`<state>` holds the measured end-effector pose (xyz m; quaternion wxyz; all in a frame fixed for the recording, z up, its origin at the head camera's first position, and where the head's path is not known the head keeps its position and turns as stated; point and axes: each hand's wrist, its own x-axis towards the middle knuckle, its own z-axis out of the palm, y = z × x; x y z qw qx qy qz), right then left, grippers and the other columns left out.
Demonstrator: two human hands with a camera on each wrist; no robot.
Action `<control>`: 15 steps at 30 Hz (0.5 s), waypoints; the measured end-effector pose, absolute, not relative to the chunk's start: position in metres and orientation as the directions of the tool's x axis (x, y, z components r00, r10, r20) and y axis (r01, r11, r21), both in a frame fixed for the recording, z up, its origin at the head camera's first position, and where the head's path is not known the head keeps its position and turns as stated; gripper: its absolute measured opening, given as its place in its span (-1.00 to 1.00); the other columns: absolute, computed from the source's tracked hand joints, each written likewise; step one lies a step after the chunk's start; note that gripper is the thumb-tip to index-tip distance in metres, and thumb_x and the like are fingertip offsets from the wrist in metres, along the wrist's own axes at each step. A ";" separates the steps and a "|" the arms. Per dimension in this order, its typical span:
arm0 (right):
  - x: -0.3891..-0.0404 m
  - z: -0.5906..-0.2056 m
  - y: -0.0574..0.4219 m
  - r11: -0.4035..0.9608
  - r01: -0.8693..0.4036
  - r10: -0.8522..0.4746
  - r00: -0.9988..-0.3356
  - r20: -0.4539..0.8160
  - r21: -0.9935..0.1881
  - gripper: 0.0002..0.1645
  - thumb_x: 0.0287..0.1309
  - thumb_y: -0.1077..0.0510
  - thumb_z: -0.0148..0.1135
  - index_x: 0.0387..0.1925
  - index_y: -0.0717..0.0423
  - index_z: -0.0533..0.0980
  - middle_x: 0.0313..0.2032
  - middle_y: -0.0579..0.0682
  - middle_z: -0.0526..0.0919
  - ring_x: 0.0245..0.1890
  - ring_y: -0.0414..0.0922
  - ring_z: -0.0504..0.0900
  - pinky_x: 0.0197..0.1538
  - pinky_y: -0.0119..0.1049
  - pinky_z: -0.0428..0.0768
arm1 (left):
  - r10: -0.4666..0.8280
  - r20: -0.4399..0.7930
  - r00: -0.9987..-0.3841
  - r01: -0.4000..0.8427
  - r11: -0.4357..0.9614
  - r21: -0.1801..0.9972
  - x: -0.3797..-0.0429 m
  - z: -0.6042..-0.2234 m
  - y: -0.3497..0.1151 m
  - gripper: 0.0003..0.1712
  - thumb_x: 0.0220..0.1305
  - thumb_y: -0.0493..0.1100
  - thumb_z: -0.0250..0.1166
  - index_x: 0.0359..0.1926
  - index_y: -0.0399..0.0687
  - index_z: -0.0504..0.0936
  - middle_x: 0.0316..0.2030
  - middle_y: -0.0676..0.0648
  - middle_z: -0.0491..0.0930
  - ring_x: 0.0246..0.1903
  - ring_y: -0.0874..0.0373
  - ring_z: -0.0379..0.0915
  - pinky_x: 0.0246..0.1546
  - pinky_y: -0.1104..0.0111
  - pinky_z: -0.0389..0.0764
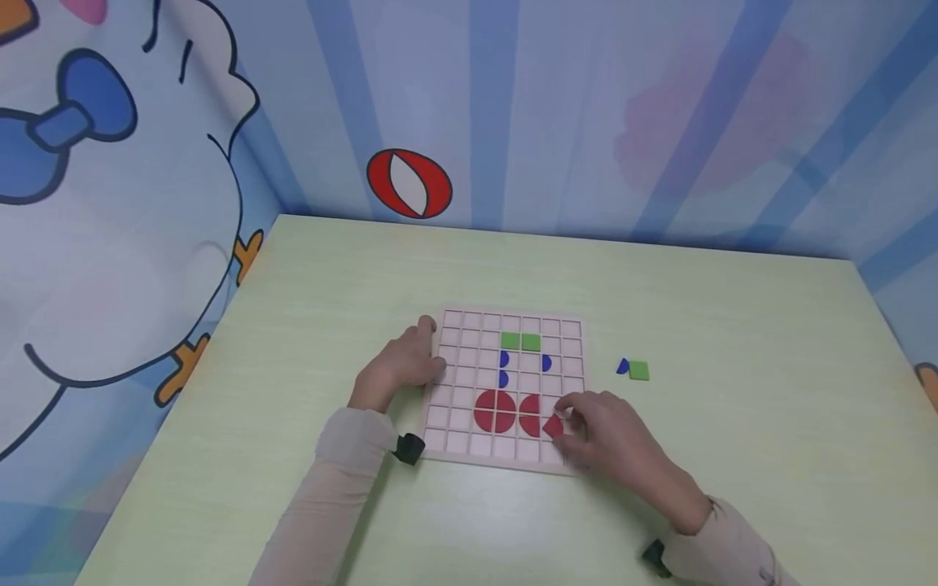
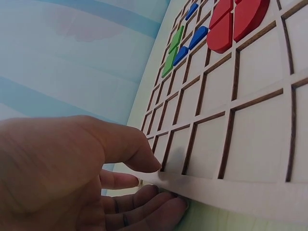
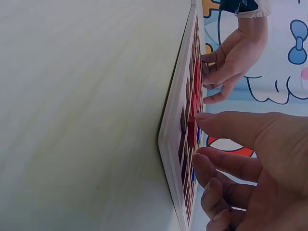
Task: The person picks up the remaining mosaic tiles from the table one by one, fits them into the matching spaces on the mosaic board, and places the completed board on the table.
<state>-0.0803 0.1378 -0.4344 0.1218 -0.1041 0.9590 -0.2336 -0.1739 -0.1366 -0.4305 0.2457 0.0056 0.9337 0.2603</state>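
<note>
A wooden grid board (image 1: 469,444) lies on the table. My left hand (image 1: 401,358) holds its left edge; in the left wrist view, the thumb (image 2: 130,147) is on the rim and the other fingers are curled beside it. My right hand (image 1: 611,435) pinches a red piece (image 1: 553,426) over the board's lower right cells; the right wrist view shows this red piece (image 3: 191,132) between thumb and forefinger. On the board are a red circle of quarter pieces (image 1: 484,403), a red half circle (image 1: 530,404), green squares (image 1: 510,341) and blue half circles (image 1: 503,359).
Right of the board, a loose green square (image 1: 639,371) and a loose blue half circle (image 1: 623,366) lie together on the pale green table (image 1: 733,325). A cartoon-printed wall (image 1: 550,122) stands behind the table's far edge and along its left side.
</note>
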 end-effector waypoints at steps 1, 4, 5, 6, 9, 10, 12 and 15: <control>-0.080 -0.435 0.138 0.870 -0.148 -0.260 -0.949 -0.181 -0.471 -0.61 -0.04 0.05 0.43 -0.12 0.02 0.60 -0.46 -0.16 0.50 -0.37 -0.16 0.39 -0.31 -0.31 0.38 | 0.140 -0.456 -0.879 -0.116 0.865 0.488 -0.174 -0.431 -0.137 -0.33 0.22 -0.10 0.12 0.31 -0.08 0.09 -0.04 -0.14 0.38 -0.27 -0.02 0.38 -0.30 0.25 0.35; -0.079 -0.435 0.137 0.873 -0.159 -0.263 -0.950 -0.171 -0.461 -0.67 -0.03 0.06 0.43 -0.17 -0.01 0.61 -0.48 -0.17 0.49 -0.37 -0.17 0.39 -0.31 -0.31 0.38 | 0.137 -0.454 -0.880 -0.114 0.868 0.482 -0.174 -0.431 -0.136 -0.33 0.22 -0.10 0.12 0.31 -0.08 0.09 -0.04 -0.14 0.38 -0.26 -0.02 0.39 -0.30 0.25 0.35; -0.079 -0.435 0.137 0.875 -0.163 -0.264 -0.950 -0.166 -0.456 -0.69 -0.04 0.06 0.43 -0.19 -0.01 0.61 -0.48 -0.17 0.49 -0.37 -0.17 0.39 -0.30 -0.31 0.38 | 0.136 -0.453 -0.881 -0.113 0.869 0.481 -0.174 -0.431 -0.136 -0.33 0.22 -0.10 0.12 0.31 -0.08 0.09 -0.04 -0.14 0.38 -0.26 -0.02 0.39 -0.30 0.25 0.36; -0.079 -0.435 0.137 0.876 -0.166 -0.264 -0.951 -0.163 -0.453 -0.70 -0.03 0.06 0.43 -0.20 -0.02 0.61 -0.48 -0.17 0.49 -0.37 -0.17 0.39 -0.31 -0.31 0.38 | 0.135 -0.452 -0.882 -0.113 0.870 0.480 -0.174 -0.430 -0.136 -0.33 0.22 -0.10 0.12 0.31 -0.08 0.09 -0.04 -0.14 0.38 -0.26 -0.02 0.39 -0.31 0.25 0.36; -0.079 -0.434 0.136 0.881 -0.181 -0.270 -0.951 -0.152 -0.436 -0.67 -0.03 0.06 0.43 -0.16 -0.03 0.60 -0.47 -0.18 0.50 -0.37 -0.17 0.39 -0.30 -0.31 0.38 | 0.135 -0.451 -0.882 -0.114 0.868 0.483 -0.174 -0.431 -0.136 -0.33 0.22 -0.11 0.12 0.31 -0.08 0.10 -0.05 -0.14 0.39 -0.27 -0.02 0.39 -0.32 0.26 0.36; -0.079 -0.434 0.136 0.883 -0.187 -0.274 -0.950 -0.148 -0.431 -0.66 -0.03 0.06 0.43 -0.15 -0.03 0.61 -0.46 -0.18 0.51 -0.36 -0.17 0.39 -0.29 -0.31 0.38 | 0.136 -0.450 -0.883 -0.114 0.867 0.485 -0.174 -0.431 -0.136 -0.33 0.22 -0.11 0.12 0.30 -0.09 0.10 -0.05 -0.14 0.39 -0.28 -0.02 0.39 -0.33 0.26 0.36; -0.079 -0.435 0.136 0.885 -0.198 -0.280 -0.950 -0.142 -0.420 -0.65 -0.03 0.05 0.43 -0.14 -0.04 0.61 -0.45 -0.18 0.52 -0.36 -0.18 0.39 -0.29 -0.31 0.38 | 0.137 -0.450 -0.883 -0.114 0.866 0.487 -0.174 -0.431 -0.136 -0.34 0.22 -0.11 0.12 0.30 -0.09 0.10 -0.06 -0.14 0.39 -0.28 -0.01 0.39 -0.33 0.27 0.36; -0.079 -0.435 0.136 0.889 -0.202 -0.282 -0.948 -0.144 -0.412 -0.66 -0.04 0.04 0.44 -0.16 -0.04 0.61 -0.45 -0.19 0.53 -0.36 -0.18 0.39 -0.28 -0.31 0.39 | 0.139 -0.450 -0.882 -0.113 0.865 0.488 -0.175 -0.431 -0.136 -0.34 0.22 -0.10 0.12 0.30 -0.09 0.10 -0.06 -0.14 0.39 -0.28 -0.01 0.39 -0.34 0.27 0.35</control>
